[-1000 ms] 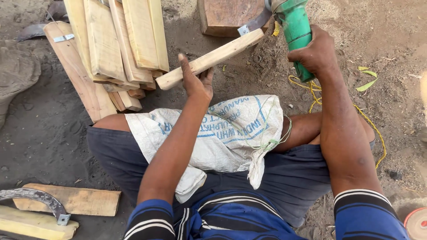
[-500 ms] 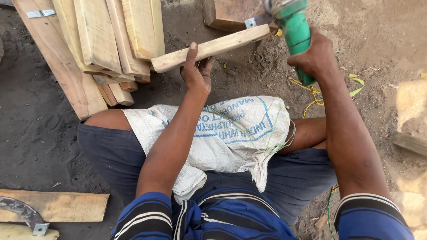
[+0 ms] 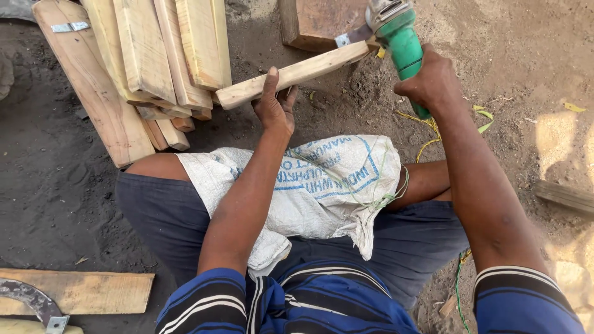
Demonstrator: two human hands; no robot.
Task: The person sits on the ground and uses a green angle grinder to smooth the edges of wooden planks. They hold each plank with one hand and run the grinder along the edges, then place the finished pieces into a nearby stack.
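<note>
- Our left hand [image 3: 275,106] grips a stiff, light wooden stick [image 3: 294,74] near its middle, on the sandy ground [image 3: 526,74].
- Our right hand [image 3: 433,80] is wrapped tight around a green grinder [image 3: 402,43], probably heavy, at the stick's far end.

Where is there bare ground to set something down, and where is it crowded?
Bare dark ground lies left of the knee, between the plank stack and the flat board. Sandy ground is open right of the right hand. It is crowded where the left hand holds the stick against the green grinder.

sandy ground [image 3: 526,49], wooden planks [image 3: 142,55], wood block [image 3: 315,21]
</note>
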